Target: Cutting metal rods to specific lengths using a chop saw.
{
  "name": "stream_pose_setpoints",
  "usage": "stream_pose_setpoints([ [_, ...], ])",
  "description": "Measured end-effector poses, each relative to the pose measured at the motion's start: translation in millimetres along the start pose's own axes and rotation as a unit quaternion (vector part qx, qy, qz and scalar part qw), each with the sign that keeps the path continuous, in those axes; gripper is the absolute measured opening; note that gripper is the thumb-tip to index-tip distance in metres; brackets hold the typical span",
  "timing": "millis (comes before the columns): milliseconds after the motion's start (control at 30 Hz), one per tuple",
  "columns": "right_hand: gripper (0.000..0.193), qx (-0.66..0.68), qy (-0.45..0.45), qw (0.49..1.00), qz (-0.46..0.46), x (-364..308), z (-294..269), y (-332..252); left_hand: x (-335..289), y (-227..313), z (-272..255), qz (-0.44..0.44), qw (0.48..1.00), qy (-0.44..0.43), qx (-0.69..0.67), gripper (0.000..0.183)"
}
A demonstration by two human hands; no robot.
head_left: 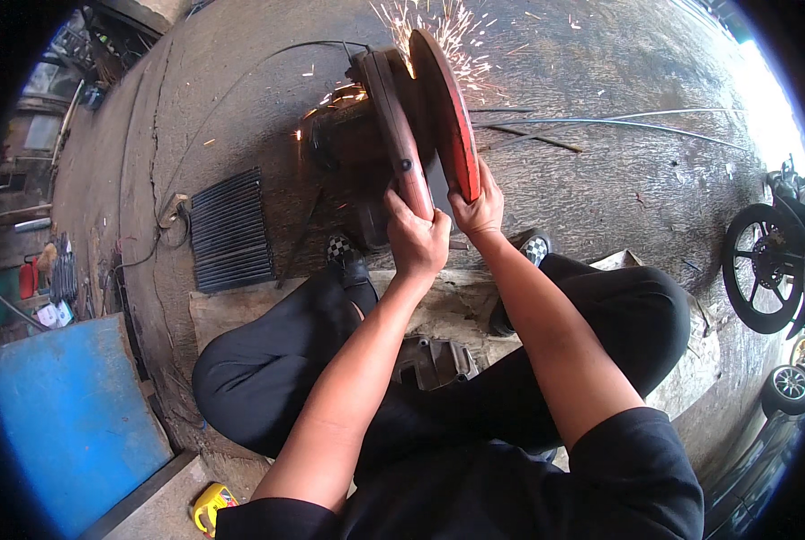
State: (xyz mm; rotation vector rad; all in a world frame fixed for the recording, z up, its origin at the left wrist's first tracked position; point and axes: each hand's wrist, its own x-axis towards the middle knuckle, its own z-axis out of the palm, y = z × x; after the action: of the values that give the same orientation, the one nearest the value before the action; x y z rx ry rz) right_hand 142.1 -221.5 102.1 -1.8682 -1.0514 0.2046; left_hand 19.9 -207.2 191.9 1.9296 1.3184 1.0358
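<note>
I squat on the concrete floor over a chop saw [366, 126] that throws orange sparks [438, 36] away from me. My left hand [418, 236] is closed around the saw's brown handle [398, 135]. My right hand [479, 209] rests on the lower edge of the red blade guard [449, 112], fingers curled over it. Thin metal rods [600, 121] lie across the floor from the saw toward the right. The blade's contact point is hidden behind the guard.
A black ribbed grille [231, 229] lies on the floor at left, with a cable [240, 81] running from the saw past a plug. A blue panel [69, 414] is at lower left, a yellow tool [211, 506] below it. Motorcycle wheels [762, 265] stand at right.
</note>
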Motion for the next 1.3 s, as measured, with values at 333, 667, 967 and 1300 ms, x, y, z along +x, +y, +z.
stream_pose_setpoints([
  [333, 0.066, 0.013, -0.016, 0.999, 0.026, 0.8, -0.8, -1.9, -0.6, 2.9, -3.4, -0.010, 1.000, -0.018, -0.004, 0.065],
  [667, 0.066, 0.000, -0.003, 1.000, 0.001, -0.8, 1.0, 0.6, -1.1, -0.7, 1.1, -0.027, 0.999, 0.005, -0.042, 0.051],
  [967, 0.065, 0.002, -0.002, 1.000, -0.004, 0.0, 0.9, 0.3, -1.9, -1.2, 0.2, 0.001, 1.000, 0.020, -0.012, 0.050],
  [1300, 0.065, -0.007, 0.005, 1.000, -0.008, -0.3, 1.2, 0.8, -1.0, -0.8, -2.0, -0.011, 0.999, -0.029, -0.026, 0.066],
])
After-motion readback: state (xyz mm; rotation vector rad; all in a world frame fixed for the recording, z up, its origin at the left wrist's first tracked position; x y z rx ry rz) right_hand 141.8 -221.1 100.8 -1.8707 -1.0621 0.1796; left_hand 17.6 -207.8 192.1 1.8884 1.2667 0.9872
